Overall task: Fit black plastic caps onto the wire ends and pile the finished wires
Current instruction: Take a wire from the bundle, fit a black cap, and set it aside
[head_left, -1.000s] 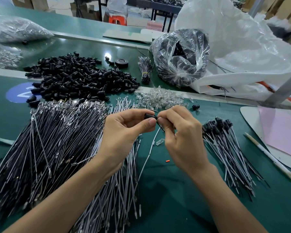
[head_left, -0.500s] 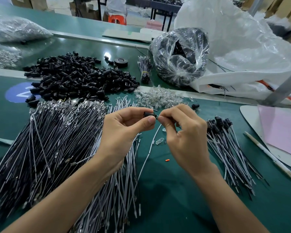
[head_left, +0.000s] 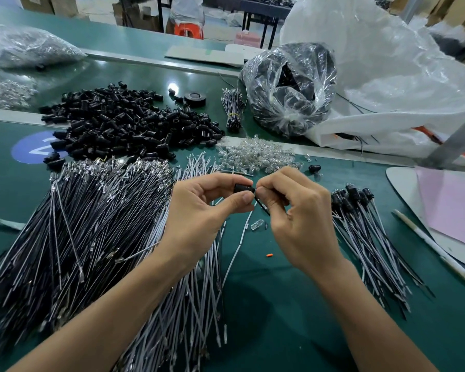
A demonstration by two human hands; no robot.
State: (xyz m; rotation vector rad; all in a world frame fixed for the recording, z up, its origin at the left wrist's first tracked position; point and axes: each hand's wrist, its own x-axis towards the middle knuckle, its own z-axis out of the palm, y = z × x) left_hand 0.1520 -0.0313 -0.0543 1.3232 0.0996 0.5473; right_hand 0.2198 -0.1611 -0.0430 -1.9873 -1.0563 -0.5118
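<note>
My left hand [head_left: 202,213] pinches a black plastic cap [head_left: 242,188] between thumb and forefinger at the middle of the green table. My right hand [head_left: 298,213] pinches a thin wire [head_left: 238,245] whose end meets the cap; the wire trails down onto the table between my hands. A heap of loose black caps [head_left: 124,124] lies at the back left. A big fan of uncapped black and white wires [head_left: 86,232] spreads under my left arm. The pile of finished capped wires [head_left: 368,237] lies to the right of my right hand.
Clear small bulbs [head_left: 255,155] are scattered behind my hands, one single bulb [head_left: 257,225] lying below them. A clear bag of black parts [head_left: 290,87] and a large white sack [head_left: 387,76] stand at the back right. A white pen [head_left: 435,248] and pink paper [head_left: 451,205] lie far right.
Both hands have stayed together at the same spot; my right fingers have shifted slightly along the wire at the cap's mouth.
</note>
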